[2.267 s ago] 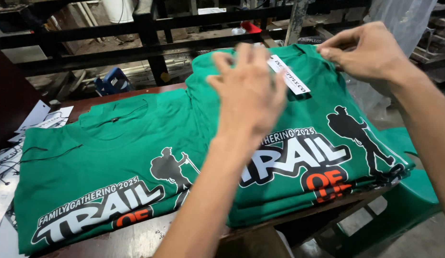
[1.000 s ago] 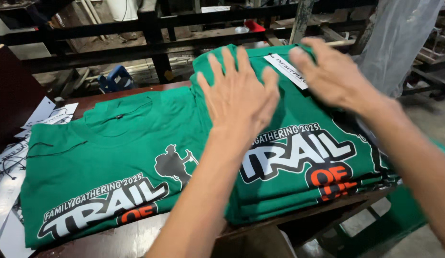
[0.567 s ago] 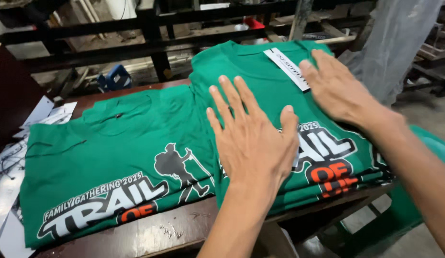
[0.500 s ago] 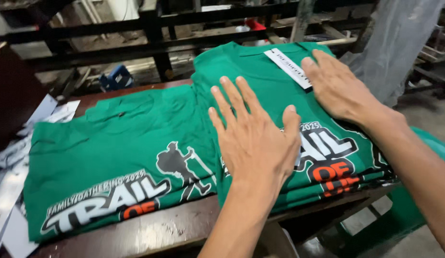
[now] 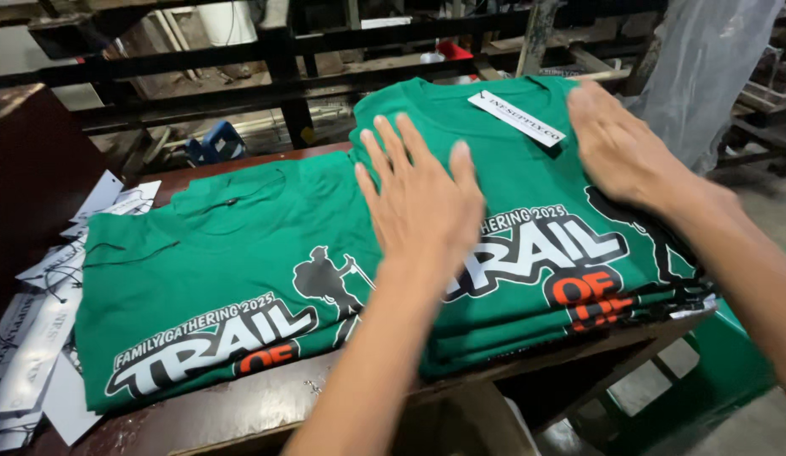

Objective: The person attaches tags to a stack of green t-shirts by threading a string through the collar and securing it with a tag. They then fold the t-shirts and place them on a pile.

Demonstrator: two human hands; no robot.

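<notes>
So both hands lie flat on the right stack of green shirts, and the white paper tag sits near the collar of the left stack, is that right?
Not quite. The head view shows the white paper tag near the collar of the right stack, the same one that the left hand and the right hand lie flat on. The left stack has no such tag on top.

Surface: a dark reddish-brown wooden table, worn and scuffed along its front edge.
Right half: a stack of folded green printed T-shirts, its lower edge overhanging the table's front.
Middle and left: a single flat green printed T-shirt, touching the stack's left side.
Far left edge: a scatter of white paper hang tags with black strings, partly tucked under the single shirt.
</notes>
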